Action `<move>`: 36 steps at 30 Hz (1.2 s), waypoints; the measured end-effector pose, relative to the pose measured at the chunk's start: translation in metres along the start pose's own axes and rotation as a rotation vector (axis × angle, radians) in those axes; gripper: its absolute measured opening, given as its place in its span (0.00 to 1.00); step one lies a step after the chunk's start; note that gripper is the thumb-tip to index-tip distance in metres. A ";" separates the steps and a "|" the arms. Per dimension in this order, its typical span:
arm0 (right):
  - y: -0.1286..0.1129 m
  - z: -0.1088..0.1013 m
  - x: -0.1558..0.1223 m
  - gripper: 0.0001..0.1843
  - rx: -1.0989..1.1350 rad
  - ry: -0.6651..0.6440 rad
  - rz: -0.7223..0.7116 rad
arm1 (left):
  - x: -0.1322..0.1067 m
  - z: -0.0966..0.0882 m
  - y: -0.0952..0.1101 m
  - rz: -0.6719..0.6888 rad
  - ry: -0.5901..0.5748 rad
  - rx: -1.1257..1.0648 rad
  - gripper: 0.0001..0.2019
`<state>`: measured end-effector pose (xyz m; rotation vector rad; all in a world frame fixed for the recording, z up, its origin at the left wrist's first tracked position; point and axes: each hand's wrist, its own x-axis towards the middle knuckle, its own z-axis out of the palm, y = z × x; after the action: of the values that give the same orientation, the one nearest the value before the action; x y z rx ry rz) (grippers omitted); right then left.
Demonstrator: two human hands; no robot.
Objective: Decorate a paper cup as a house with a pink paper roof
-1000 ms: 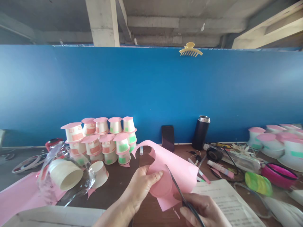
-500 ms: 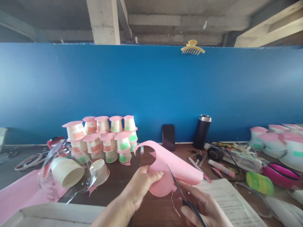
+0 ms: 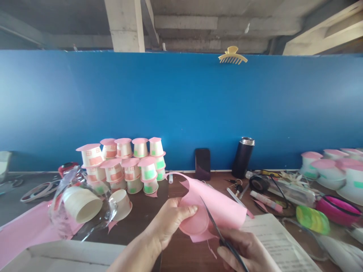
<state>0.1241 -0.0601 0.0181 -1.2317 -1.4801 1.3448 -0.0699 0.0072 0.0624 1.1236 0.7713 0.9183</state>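
Pink paper is pinched in my left hand, thumb on top and fingers underneath. Its upper part curls over, and a round outlined piece lies under the thumb's tip. My right hand is closed around the dark handles of a pair of scissors. The blades lie across the paper just right of the round outline, pointing up and left. Below the handles dangles a thin pink offcut.
Stacked paper cups with pink tops stand at left, near loose cups in clear plastic. A phone and a black bottle stand by the blue partition. Printed paper and clutter lie at right.
The pink paper has turned slightly in my left hand, and a pink flap now shows below the round outline. Both hands stay nearly in place. The view has shifted a little.
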 end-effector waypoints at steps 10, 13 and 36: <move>0.006 -0.009 0.003 0.27 -0.167 0.006 -0.118 | 0.002 -0.006 -0.002 0.017 -0.049 0.013 0.14; 0.008 -0.010 0.003 0.27 -0.179 0.011 -0.111 | 0.002 -0.006 -0.002 0.024 -0.059 0.002 0.15; -0.001 -0.006 0.000 0.27 -0.041 -0.067 -0.035 | -0.001 -0.007 0.001 0.027 -0.058 0.047 0.16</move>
<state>0.1300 -0.0589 0.0204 -1.1910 -1.5763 1.3497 -0.0772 0.0093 0.0616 1.1996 0.7355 0.8900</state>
